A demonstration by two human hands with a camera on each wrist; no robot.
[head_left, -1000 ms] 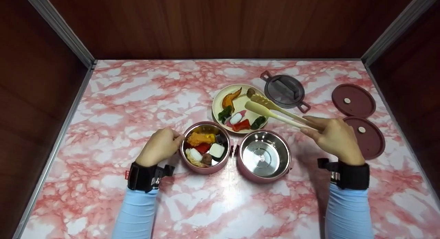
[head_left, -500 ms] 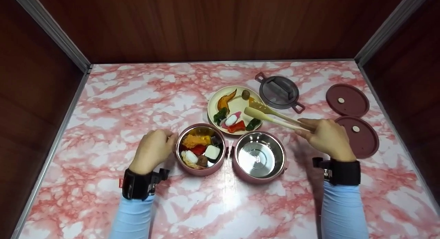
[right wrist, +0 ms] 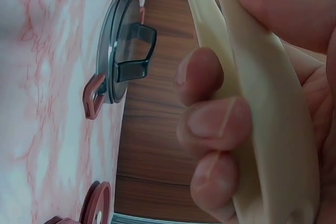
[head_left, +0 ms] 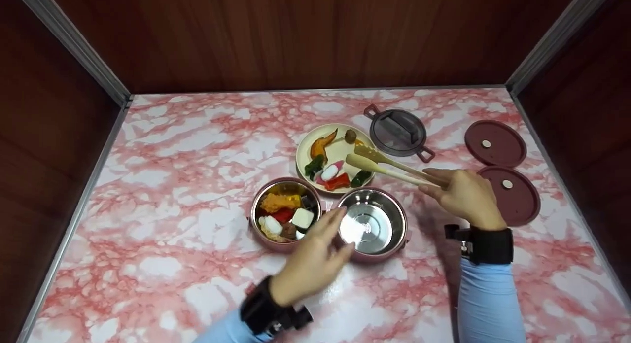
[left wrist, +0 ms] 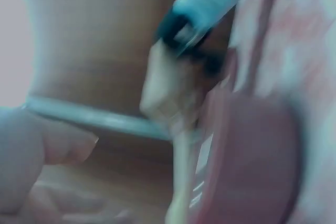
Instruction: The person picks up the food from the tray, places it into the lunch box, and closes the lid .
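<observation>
My right hand (head_left: 466,197) grips a pair of beige tongs (head_left: 402,174), one end slotted, the other smooth. Their parted tips overlap the near right part of a cream plate (head_left: 300,168) of food pieces. In the right wrist view, fingers curl round the tongs' handles (right wrist: 262,103). My left hand (head_left: 310,266), blurred, has its fingers spread beside the bare steel-lined pink pot (head_left: 375,229), thumb and fingertips overlapping its left rim. Left of it stands a matching pot (head_left: 283,245) with several food pieces. The left wrist view shows a pot's pink side (left wrist: 257,150).
Behind the plate's right side lies a dark see-through lid (head_left: 398,132) with two loop handles. Two maroon lids (head_left: 495,155) with pale knobs lie far right. Wood-grain panels (head_left: 315,37) wall the marbled table (head_left: 187,151) at the back and sides.
My left hand has left the outer side of the food-filled pot and swung right to the bare one, its fingers opening out. My right hand keeps the tongs at the plate.
</observation>
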